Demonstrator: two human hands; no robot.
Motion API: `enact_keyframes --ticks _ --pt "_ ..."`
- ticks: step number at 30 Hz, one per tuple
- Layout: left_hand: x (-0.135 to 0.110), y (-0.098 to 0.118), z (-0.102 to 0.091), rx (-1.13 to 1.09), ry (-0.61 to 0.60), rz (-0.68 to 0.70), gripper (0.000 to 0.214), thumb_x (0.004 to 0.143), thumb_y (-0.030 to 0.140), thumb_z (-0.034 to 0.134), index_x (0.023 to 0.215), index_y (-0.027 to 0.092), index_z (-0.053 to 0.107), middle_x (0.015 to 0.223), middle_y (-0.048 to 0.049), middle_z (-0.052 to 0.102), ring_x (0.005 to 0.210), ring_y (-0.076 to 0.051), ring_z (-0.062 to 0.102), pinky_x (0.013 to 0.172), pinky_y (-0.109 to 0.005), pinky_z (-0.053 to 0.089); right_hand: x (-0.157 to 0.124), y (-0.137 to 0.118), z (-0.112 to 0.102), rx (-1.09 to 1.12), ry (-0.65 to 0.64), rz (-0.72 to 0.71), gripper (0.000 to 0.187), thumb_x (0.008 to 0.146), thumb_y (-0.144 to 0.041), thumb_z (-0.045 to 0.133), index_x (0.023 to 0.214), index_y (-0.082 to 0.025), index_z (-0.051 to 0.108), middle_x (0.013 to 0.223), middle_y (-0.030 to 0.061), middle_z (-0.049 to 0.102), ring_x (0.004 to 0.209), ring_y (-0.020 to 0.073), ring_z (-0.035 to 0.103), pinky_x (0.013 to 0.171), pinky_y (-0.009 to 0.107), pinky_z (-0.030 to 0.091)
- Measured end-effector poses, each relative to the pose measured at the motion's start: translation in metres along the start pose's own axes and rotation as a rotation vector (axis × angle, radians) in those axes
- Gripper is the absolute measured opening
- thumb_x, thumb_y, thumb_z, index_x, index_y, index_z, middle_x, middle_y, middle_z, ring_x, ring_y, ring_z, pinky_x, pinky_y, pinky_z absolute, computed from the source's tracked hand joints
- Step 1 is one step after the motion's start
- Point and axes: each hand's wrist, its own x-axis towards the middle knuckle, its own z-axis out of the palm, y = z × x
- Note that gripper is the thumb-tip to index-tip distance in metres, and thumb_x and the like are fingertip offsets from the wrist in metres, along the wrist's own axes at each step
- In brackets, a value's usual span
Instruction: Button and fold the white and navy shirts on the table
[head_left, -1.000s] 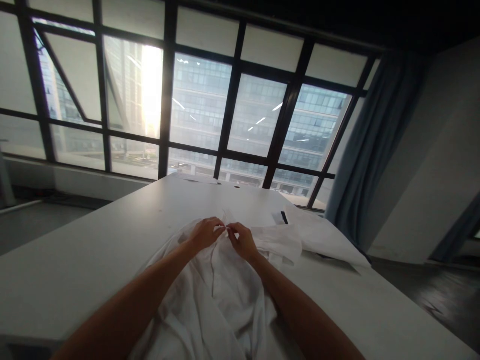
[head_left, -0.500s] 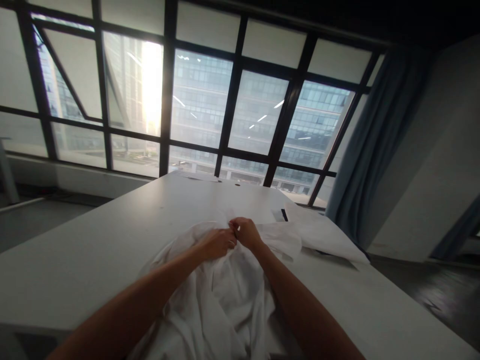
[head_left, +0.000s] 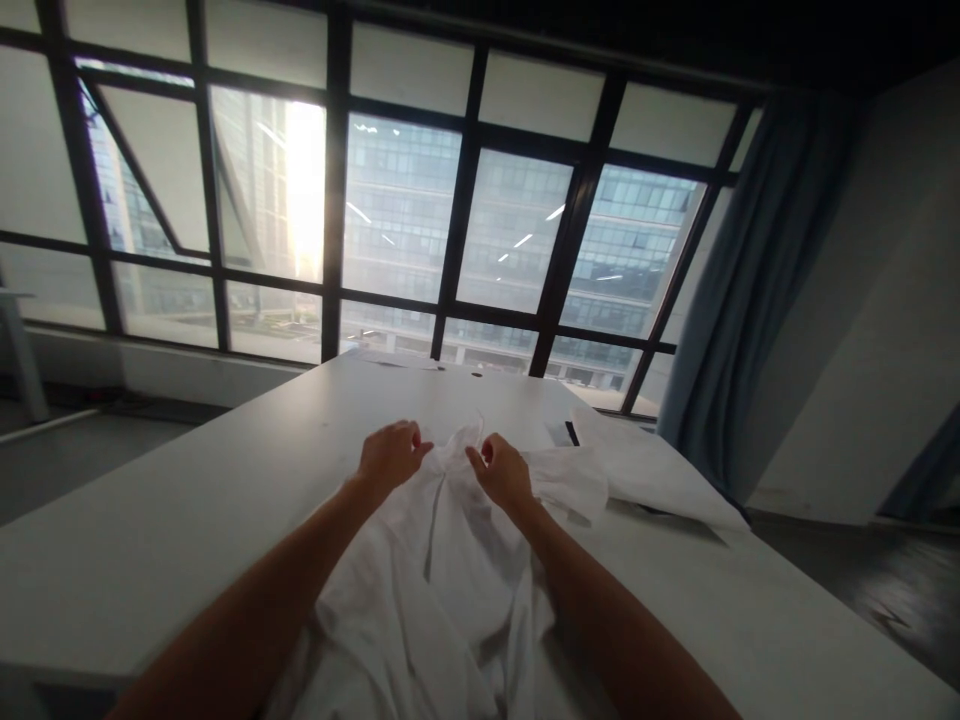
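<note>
Both hands, left (head_left: 390,455) and right (head_left: 506,472), pinch the white garment (head_left: 442,590).

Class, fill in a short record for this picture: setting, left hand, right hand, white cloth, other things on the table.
setting: white table in front of a large window, blue curtain at the right
left hand: pinches the far edge of the white cloth
right hand: pinches the same edge, apart from the left hand
white cloth: crumpled, lying on the table between the forearms
also on table: second white sheet, right of the cloth
</note>
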Motion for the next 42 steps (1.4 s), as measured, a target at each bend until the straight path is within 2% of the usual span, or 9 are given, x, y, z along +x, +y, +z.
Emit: enact_keyframes --ticks 4,6,9,12,16,23,30,34,42 --pt "-0.008 0.006 0.009 0.014 -0.389 -0.025 0.036 0.083 0.046 0.053 0.063 0.019 0.066 0.067 -0.0085 0.067 0.07 -0.023 0.065 0.063 -0.031 0.046 -0.013 -0.015 0.001 -0.027 -0.275 -0.024 0.046 0.084 -0.056 0.053 0.055 -0.02 0.058 0.054 0.0029 0.059 0.053 0.0151 0.054 0.053 0.026 0.032" --pt "-0.01 0.003 0.019 -0.003 -0.504 0.049 0.03 0.083 0.035 0.052 0.063 0.018 0.067 0.061 -0.0065 0.066 0.065 -0.02 0.064 0.06 -0.027 0.045 -0.019 -0.017 0.011 0.005 -0.395 -0.04 0.04 0.081 -0.05 0.058 0.054 -0.02 0.06 0.052 0.0014 0.058 0.051 0.0138 0.052 0.051 0.024 0.03" --pt "-0.01 -0.004 0.031 -0.066 -0.569 0.211 0.017 0.079 0.023 0.054 0.073 0.019 0.07 0.069 -0.0051 0.07 0.068 -0.019 0.065 0.064 -0.026 0.047 -0.023 -0.014 0.026 0.01 -0.436 -0.069 0.019 0.074 -0.029 0.061 0.058 -0.019 0.064 0.055 0.0004 0.059 0.053 0.0124 0.051 0.05 0.023 0.028" --pt "-0.009 -0.006 0.034 -0.102 -0.485 0.359 0.017 0.08 0.028 0.057 0.087 0.02 0.07 0.087 -0.0068 0.071 0.084 -0.022 0.065 0.076 -0.03 0.048 -0.018 -0.008 0.034 0.041 -0.386 -0.145 0.012 0.07 -0.017 0.057 0.06 -0.017 0.063 0.057 0.0004 0.059 0.055 0.0118 0.049 0.053 0.022 0.029" --pt "-0.007 0.0 0.031 -0.105 -0.265 0.338 0.031 0.082 0.04 0.059 0.105 0.02 0.064 0.112 -0.0092 0.065 0.104 -0.026 0.059 0.088 -0.037 0.046 -0.005 -0.001 0.03 0.245 -0.237 -0.211 0.012 0.071 -0.014 0.051 0.068 -0.016 0.062 0.061 -0.0012 0.058 0.058 0.0111 0.048 0.058 0.022 0.035" --pt "-0.003 0.013 0.026 -0.218 -0.12 0.348 0.022 0.09 0.032 0.049 0.086 0.018 0.066 0.087 -0.0048 0.069 0.082 -0.018 0.063 0.077 -0.026 0.047 0.002 0.006 0.018 0.511 -0.202 -0.144 0.011 0.073 -0.026 0.054 0.067 -0.017 0.057 0.064 -0.0015 0.058 0.06 0.0119 0.051 0.059 0.022 0.041" --pt "-0.005 0.016 0.028 -0.199 -0.12 0.294 0.023 0.089 0.027 0.048 0.092 0.019 0.069 0.095 -0.0052 0.071 0.088 -0.019 0.065 0.078 -0.027 0.048 0.002 0.005 0.012 0.413 -0.221 -0.154 0.008 0.071 -0.02 0.054 0.066 -0.017 0.059 0.061 -0.0018 0.058 0.059 0.0116 0.05 0.057 0.022 0.038" --pt "-0.005 0.015 0.032 -0.195 -0.113 0.318 0.025 0.09 0.021 0.045 0.1 0.02 0.068 0.102 -0.0053 0.07 0.093 -0.019 0.064 0.082 -0.027 0.047 0.002 0.008 0.01 0.432 -0.31 -0.246 0.01 0.073 -0.014 0.05 0.069 -0.016 0.059 0.063 -0.0022 0.056 0.06 0.011 0.049 0.058 0.021 0.038" --pt "0.001 0.006 0.049 -0.274 -0.176 0.44 0.023 0.087 0.018 0.043 0.089 0.017 0.065 0.089 -0.0046 0.069 0.084 -0.018 0.063 0.077 -0.026 0.045 0.0 0.009 0.004 0.228 -0.267 -0.475 0.009 0.073 -0.009 0.054 0.069 -0.016 0.058 0.069 -0.0011 0.053 0.063 0.0107 0.048 0.061 0.021 0.037"
